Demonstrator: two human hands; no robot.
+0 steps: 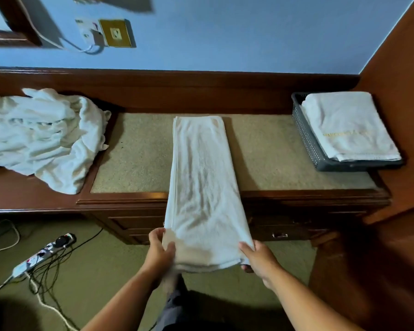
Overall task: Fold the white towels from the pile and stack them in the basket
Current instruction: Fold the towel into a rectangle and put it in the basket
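Observation:
A white towel, folded into a long narrow strip, lies lengthwise across the desk top and hangs over its front edge. My left hand grips the strip's near left corner. My right hand grips the near right corner, thumb on top and fingers underneath. A pile of unfolded white towels sits at the desk's left. At the right a grey perforated basket holds a folded white towel with gold lettering.
The dark wooden desk has drawers below the front edge and a raised back rail. A power strip with cables lies on the carpet at the left. A wooden panel stands at the right. Wall sockets with a cord hang on the blue wall.

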